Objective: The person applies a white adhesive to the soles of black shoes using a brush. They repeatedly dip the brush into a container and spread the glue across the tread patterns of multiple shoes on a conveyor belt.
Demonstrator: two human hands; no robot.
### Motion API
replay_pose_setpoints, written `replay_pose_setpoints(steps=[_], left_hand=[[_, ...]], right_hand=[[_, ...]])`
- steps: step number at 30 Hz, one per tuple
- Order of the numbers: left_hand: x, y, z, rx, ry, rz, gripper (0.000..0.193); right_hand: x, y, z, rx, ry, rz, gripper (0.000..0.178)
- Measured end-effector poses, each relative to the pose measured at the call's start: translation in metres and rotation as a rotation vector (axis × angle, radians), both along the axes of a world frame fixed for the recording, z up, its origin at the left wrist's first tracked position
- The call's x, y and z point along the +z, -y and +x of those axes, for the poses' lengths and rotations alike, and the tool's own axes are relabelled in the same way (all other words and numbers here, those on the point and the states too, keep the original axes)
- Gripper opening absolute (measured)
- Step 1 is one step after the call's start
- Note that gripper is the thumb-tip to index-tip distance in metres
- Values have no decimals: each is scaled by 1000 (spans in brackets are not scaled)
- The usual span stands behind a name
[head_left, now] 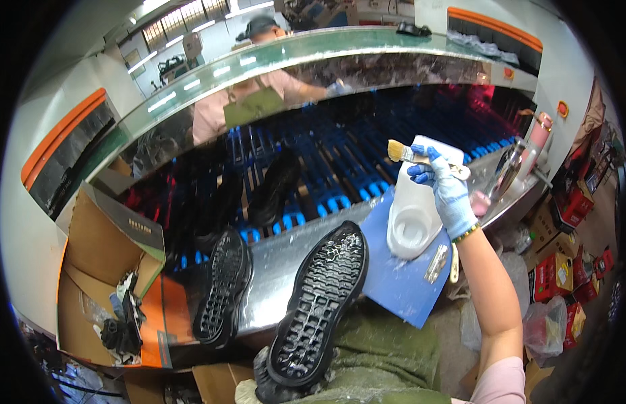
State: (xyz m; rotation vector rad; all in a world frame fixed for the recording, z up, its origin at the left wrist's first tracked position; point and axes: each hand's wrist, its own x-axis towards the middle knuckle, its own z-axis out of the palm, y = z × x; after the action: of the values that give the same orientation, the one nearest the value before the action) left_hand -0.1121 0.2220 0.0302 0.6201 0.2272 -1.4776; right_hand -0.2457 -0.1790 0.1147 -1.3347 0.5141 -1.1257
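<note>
My right hand [448, 188], in a white glove with blue-stained fingertips, grips a flat paintbrush [402, 152] with pale bristles pointing left. It is raised over a white plastic container [411, 229], which is cut open at the top and stands on a blue sheet [394, 283]. A black shoe sole [318, 303] is tilted with its tread up, and glossy wet patches show at its upper end. At its lower end my left hand [264, 377], in a dark glove, holds it from below; most of the fingers are hidden. A second sole [222, 289] rests on the metal ledge to the left.
Ahead runs a machine conveyor [333, 195] of blue-lit slats with dark soles on it. An open cardboard box [90, 289] stands at left. Another brush [435, 264] lies on the blue sheet. Pink-capped bottles [539, 135] and red boxes [552, 279] are at right.
</note>
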Motion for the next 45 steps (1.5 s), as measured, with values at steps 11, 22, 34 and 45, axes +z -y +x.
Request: replay_pose_setpoints(steps=[11,22,34,45], left_hand=[[192,261,58,-78,-10,-916,82],[143,213,137,-437,1574,-210,87],[19,14,197,-900,2034,931,117],[260,234,100,-354,2461,-429,96]], right_hand=[[6,62,1,-80,24,-48,23],[-2,57,1,32,18,-78,36],[-4,61,-2,24,7,-45,36],[3,60,-19,-45,29,-100,26]])
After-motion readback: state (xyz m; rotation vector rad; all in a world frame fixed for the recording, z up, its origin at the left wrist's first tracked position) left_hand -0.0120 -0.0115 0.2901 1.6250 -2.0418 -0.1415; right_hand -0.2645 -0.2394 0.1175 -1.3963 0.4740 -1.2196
